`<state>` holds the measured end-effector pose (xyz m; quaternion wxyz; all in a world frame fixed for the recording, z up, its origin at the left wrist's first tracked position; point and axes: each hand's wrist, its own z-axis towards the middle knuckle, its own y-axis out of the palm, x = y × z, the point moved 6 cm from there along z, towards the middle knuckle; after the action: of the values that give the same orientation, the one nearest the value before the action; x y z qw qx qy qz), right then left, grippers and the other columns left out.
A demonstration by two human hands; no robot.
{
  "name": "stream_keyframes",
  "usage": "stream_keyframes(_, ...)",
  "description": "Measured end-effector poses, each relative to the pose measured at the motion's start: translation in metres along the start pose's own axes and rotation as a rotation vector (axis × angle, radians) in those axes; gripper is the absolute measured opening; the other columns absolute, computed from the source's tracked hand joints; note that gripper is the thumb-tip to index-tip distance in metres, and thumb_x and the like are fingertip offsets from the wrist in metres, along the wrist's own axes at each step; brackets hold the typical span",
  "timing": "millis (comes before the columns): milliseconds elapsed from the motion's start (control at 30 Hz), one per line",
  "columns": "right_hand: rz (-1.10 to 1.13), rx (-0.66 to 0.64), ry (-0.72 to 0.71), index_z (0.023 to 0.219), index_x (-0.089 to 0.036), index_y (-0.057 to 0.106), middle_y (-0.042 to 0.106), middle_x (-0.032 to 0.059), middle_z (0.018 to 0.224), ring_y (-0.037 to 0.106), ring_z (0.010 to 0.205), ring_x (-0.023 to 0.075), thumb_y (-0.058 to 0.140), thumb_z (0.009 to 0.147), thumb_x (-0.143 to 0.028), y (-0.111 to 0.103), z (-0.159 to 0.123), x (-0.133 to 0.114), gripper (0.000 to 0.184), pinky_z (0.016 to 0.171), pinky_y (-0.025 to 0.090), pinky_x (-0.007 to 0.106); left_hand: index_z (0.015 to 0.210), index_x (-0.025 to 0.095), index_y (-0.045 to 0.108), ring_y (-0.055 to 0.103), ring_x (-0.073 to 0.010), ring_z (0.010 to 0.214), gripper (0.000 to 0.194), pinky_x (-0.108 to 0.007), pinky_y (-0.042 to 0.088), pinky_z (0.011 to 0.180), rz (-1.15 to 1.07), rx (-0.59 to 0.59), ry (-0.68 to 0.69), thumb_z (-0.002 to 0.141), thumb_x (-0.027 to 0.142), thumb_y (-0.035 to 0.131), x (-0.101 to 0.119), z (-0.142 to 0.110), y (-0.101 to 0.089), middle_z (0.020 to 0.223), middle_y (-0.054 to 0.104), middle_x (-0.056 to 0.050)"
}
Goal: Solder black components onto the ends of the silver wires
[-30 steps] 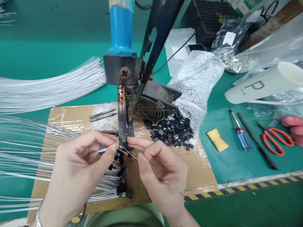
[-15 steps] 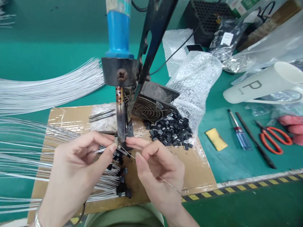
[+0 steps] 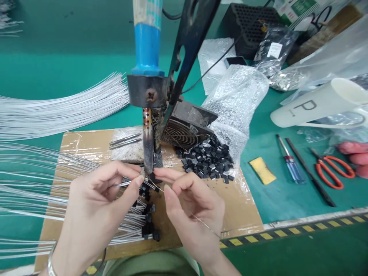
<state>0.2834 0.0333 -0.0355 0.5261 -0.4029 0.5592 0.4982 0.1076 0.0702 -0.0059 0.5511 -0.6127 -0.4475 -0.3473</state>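
A soldering iron [image 3: 148,149] with a blue handle hangs tip-down in a black metal stand over a cardboard sheet [image 3: 247,214]. My left hand [image 3: 100,203] is closed, pinching a white wire [image 3: 126,183] whose end sits right under the iron's tip. My right hand [image 3: 192,207] is closed on a thin solder wire [image 3: 205,226], feeding its end to the same spot. Below the tip lie several white wires ending in small black parts [image 3: 148,226]. A heap of loose black parts [image 3: 208,161] lies to the right of the stand.
Bundles of white wires [image 3: 57,107] fan over the green table at left. A small fan [image 3: 184,130] sits behind the iron, bubble wrap [image 3: 238,99] beside it. At right lie a yellow sponge [image 3: 262,170], a screwdriver [image 3: 290,163], orange scissors [image 3: 335,172] and a white tube [image 3: 319,101].
Both hands stay pinched at the iron's tip; only the view has shifted slightly.
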Motion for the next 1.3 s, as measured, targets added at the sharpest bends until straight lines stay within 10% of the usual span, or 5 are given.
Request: stream_keyframes(1300, -0.065, 0.042, -0.024, 0.081, -0.025, 0.066, 0.089, 0.0059, 0.111, 0.086, 0.102, 0.0223, 0.074, 0.092, -0.007, 0.0007, -0.0002, -0.0007, 0.023, 0.094, 0.066, 0.034, 0.076, 0.026, 0.081, 0.074, -0.0128, 0.066, 0.007, -0.016, 0.058, 0.057, 0.034, -0.010, 0.012, 0.082, 0.022, 0.079, 0.0006, -0.0015, 0.0021, 0.086, 0.084, 0.000)
